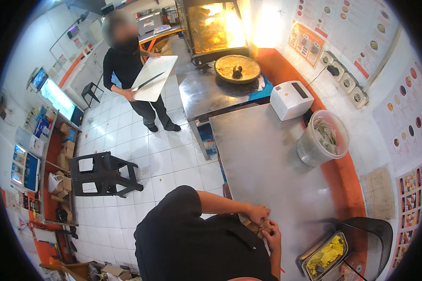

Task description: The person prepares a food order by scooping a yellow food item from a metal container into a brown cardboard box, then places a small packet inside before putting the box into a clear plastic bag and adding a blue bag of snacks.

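My left hand (258, 213) and my right hand (271, 232) meet close against my body at the near edge of a stainless steel table (253, 151). Between them is a small brown item (252, 226), perhaps paper or cardboard. The fingertips of both hands pinch it, and they cover much of it. My dark sleeve and torso hide part of the table edge. Farther along the table stand a white label or receipt printer (291, 100) and a clear plastic bucket (321, 138) with small packets in it.
A metal pan of yellow food (327, 254) sits at lower right. A round pan (237, 68) stands before a lit glass heating cabinet (216, 28). Across the tiled floor, a person (126, 66) holds a white cutting board (156, 75) bearing a knife (150, 80). A black stool (102, 174) is nearby.
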Action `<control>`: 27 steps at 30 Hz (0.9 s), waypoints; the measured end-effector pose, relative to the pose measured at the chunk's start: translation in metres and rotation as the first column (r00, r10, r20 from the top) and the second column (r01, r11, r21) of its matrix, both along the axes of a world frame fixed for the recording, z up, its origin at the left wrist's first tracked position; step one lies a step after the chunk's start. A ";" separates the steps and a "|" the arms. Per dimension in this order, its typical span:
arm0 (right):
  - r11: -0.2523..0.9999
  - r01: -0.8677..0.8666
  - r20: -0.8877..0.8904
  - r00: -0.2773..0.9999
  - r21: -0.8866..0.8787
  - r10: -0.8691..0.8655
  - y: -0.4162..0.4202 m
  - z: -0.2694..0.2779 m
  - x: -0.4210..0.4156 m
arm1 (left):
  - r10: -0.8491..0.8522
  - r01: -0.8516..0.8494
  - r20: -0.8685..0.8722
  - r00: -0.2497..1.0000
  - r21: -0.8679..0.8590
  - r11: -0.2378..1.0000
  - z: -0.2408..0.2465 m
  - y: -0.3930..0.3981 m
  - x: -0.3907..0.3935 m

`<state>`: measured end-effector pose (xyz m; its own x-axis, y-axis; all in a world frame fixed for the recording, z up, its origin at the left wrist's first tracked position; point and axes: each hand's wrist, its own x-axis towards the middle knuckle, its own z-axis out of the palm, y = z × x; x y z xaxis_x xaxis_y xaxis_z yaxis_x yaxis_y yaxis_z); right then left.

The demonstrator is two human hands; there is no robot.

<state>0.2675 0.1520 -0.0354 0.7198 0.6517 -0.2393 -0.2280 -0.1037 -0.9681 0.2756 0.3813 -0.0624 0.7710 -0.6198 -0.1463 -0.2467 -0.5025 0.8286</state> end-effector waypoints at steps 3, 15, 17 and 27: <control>0.987 -0.044 0.141 0.988 -0.154 0.066 0.007 -0.004 0.007 | -0.029 0.029 -0.018 0.999 0.009 1.000 -0.003 -0.002 0.003; 0.962 0.008 0.150 0.988 -0.272 0.034 0.011 0.008 0.004 | -0.027 0.019 -0.201 0.979 -0.041 0.999 0.006 0.008 0.005; 0.966 0.021 0.120 0.993 -0.258 0.010 0.009 0.004 0.002 | -0.017 0.009 -0.237 0.971 -0.033 0.999 0.004 0.009 0.003; 0.964 -0.067 0.089 0.992 -0.257 0.092 0.015 0.014 0.005 | 0.020 -0.030 -0.211 0.977 -0.041 0.999 -0.005 0.005 0.001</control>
